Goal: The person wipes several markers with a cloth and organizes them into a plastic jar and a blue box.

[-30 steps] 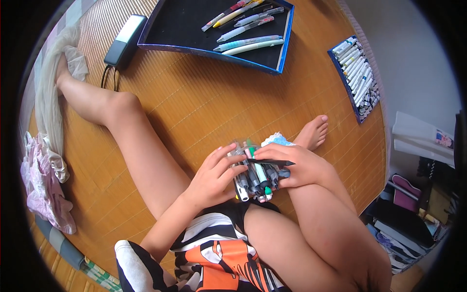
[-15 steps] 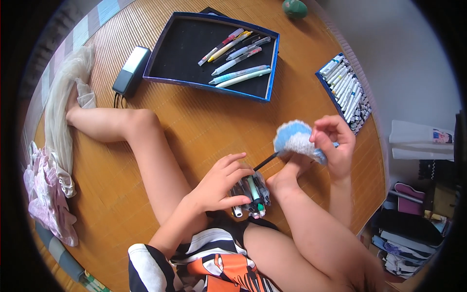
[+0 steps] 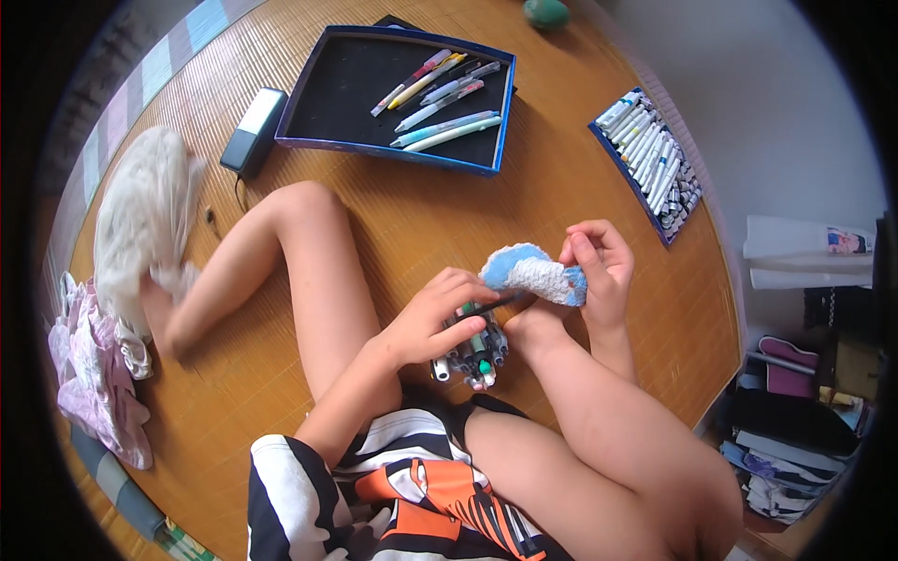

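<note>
Beyond both hands lies a blue tray (image 3: 301,120) of pens. The right hand (image 3: 599,271) pinches a blue-and-white pouch (image 3: 533,273) just above the left hand (image 3: 432,316), whose curled fingers clasp a bundle of markers (image 3: 472,353) between the legs.

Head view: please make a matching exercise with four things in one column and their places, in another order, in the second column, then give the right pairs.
Things:
1. blue and white crocheted pouch
2. bundle of pens
3. black tray with blue rim
4. black adapter

Places:
A. on the floor, left of the tray
B. in the right hand
C. under the left hand
D. on the floor ahead, with pens inside

Pairs: 1-B, 2-C, 3-D, 4-A
</note>
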The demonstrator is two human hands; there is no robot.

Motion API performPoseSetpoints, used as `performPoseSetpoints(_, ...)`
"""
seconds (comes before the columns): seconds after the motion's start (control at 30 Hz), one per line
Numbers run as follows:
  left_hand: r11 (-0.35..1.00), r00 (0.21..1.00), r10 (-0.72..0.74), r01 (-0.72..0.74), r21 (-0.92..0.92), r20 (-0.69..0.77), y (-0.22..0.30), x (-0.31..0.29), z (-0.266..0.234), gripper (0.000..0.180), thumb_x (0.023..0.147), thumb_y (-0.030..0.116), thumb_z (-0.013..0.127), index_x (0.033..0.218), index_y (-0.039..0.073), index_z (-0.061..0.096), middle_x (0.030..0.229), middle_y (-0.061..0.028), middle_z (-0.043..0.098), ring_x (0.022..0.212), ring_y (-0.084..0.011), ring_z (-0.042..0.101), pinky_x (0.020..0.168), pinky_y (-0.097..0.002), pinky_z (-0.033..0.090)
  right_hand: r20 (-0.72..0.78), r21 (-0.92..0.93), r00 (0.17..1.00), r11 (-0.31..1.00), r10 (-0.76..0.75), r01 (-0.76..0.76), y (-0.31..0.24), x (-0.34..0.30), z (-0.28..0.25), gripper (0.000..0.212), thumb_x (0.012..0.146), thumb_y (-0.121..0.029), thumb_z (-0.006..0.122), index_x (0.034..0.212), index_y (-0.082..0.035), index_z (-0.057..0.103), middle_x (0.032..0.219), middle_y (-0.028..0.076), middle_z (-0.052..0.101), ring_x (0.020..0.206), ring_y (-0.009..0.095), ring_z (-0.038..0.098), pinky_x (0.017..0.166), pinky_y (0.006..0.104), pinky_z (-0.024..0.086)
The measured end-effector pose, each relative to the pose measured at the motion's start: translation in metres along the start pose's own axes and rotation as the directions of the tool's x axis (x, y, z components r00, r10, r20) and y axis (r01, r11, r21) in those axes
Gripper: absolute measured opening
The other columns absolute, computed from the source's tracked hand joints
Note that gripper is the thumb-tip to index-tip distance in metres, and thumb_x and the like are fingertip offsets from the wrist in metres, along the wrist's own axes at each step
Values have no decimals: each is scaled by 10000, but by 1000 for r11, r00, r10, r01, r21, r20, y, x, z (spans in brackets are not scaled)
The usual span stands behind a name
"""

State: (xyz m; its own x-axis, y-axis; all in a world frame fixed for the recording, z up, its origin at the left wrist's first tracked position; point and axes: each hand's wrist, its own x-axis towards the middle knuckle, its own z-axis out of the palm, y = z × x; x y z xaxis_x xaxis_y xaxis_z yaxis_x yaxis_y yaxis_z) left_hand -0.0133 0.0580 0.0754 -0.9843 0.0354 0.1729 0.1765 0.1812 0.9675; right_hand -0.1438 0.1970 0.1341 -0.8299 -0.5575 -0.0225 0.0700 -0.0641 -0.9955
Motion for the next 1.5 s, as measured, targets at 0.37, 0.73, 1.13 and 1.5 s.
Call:
performPoseSetpoints(0.37, 970, 955, 231, -241, 34, 184, 14, -21, -6, 324, 672, 334, 528, 806, 39, 528, 820, -69, 505, 857, -258, 443, 774, -362, 319, -24, -20, 997, 997, 72, -73, 6, 9, 10, 92, 748, -82, 494, 789, -1, 497, 611, 24, 486, 556, 52, 446, 504, 158, 357)
performPoseSetpoints(0.73, 968, 951, 242, -251, 22, 194, 8, -16, -3, 401, 606, 359, 608, 834, 38, 531, 806, -48, 514, 814, -239, 481, 740, -357, 350, 40, 66, 987, 985, 157, -159, 21, 22, 7, 122, 732, -100, 509, 789, 9, 507, 625, 28, 493, 583, 60, 459, 540, 169, 368)
performPoseSetpoints(1.13, 992, 971, 112, -120, -26, -212, -22, 92, 3, 215, 595, 111, 633, 678, -1, 469, 647, -80, 463, 569, -182, 460, 521, -249, 375, -45, 128, 994, 987, 101, -94, 38, 32, 11, 225, 839, -206, 353, 924, -23, 453, 744, 15, 437, 645, 33, 401, 575, 145, 346)
performPoseSetpoints(1.5, 963, 967, -1, -67, -261, -253, -27, 69, 3, 208, 648, 130, 600, 752, -4, 481, 679, -58, 462, 619, -134, 463, 537, -229, 388, -16, 107, 976, 971, 218, -215, 54, 32, 21, 244, 631, 10, 620, 747, -39, 411, 676, -7, 413, 608, 38, 408, 542, 154, 341)
